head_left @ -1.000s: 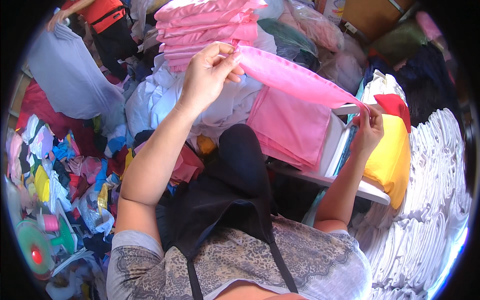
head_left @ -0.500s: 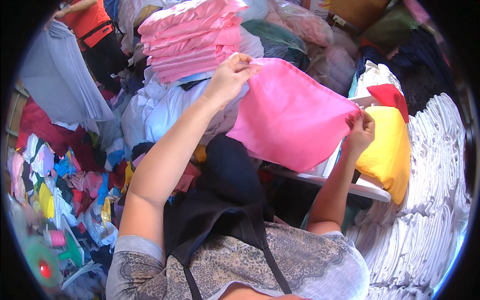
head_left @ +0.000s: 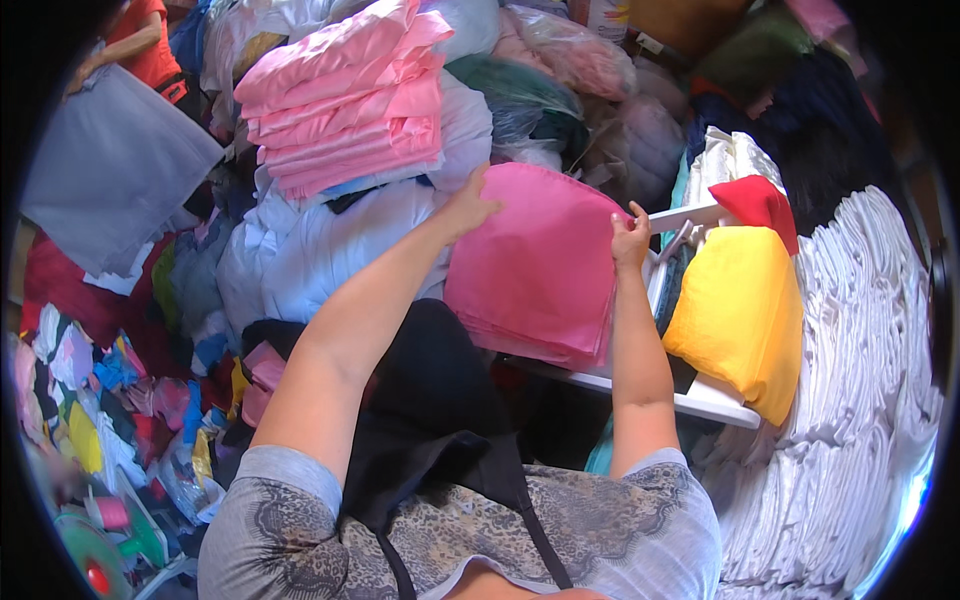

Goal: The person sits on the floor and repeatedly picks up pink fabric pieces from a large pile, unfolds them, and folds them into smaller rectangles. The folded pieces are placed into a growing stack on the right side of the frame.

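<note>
A pink cloth (head_left: 535,255) is spread in front of me, its far edge rounded. Several pink layers show along its lower edge. At its far left corner my left hand (head_left: 470,207) has the edge between thumb and fingers, the fingertips partly hidden. My right hand (head_left: 630,238) pinches the far right corner, its thumb pointing up. The cloth lies over a white plastic rack (head_left: 690,400), whose rim shows to the right and below.
Folded pink cloths (head_left: 345,110) are stacked on white bundles at the far left. A yellow cloth (head_left: 740,315) and a red cloth (head_left: 760,210) hang on the rack. White folded fabric (head_left: 850,400) is piled right. A person (head_left: 130,45) holds grey cloth. Scraps (head_left: 130,390) lie left.
The pink cloth, held raised and stretched before, now lies lower and flatter over other pink layers. Both hands have come down and closer together. The other person's grey cloth has spread wider.
</note>
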Available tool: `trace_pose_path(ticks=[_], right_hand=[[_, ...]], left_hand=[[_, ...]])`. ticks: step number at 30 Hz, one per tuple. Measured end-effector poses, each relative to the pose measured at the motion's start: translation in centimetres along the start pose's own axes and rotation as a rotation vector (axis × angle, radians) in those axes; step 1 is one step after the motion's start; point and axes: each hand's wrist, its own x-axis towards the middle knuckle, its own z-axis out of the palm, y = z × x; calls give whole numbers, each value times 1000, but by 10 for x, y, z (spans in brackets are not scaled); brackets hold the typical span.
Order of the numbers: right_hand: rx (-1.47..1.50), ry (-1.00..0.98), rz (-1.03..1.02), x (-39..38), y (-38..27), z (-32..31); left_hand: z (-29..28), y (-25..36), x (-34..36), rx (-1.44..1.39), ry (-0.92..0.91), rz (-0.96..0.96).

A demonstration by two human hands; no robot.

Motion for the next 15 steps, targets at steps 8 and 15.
trace_pose_path(ticks=[8,15], right_hand=[[-346,-328,-188,-69,46,35],[-44,-554,-102,-193,-46,46]], left_hand=[[-66,-139,-104,-230,326,-199],[-124,-289,-247,263,531,-523]])
